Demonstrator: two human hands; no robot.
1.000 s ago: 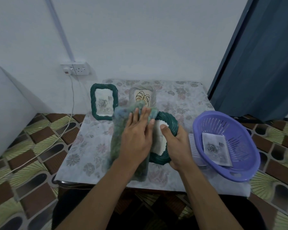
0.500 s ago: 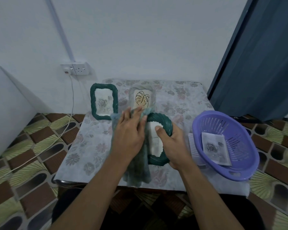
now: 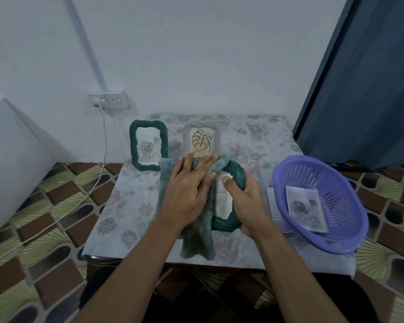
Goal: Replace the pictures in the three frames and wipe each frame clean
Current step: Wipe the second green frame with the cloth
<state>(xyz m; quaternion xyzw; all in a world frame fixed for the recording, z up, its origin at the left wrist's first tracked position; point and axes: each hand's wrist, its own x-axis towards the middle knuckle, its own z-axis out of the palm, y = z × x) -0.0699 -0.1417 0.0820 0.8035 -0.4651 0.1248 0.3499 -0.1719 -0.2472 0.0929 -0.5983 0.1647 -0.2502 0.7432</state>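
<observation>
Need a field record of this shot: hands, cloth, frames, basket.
left hand: flat, pressing cloth onto lying frame
right hand: grips lying frame's right side
cloth: teal, covers lying frame's left part
back of table: rose frame, leaf frame, both standing
basket: purple, right side, holds loose rose picture

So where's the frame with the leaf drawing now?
In the head view the leaf frame stands at the back of the table, just beyond the left hand and cloth, right of the green rose frame.

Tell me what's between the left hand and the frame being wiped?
A fuzzy green cloth, which the left hand presses onto the green frame; the head view shows it.
</observation>
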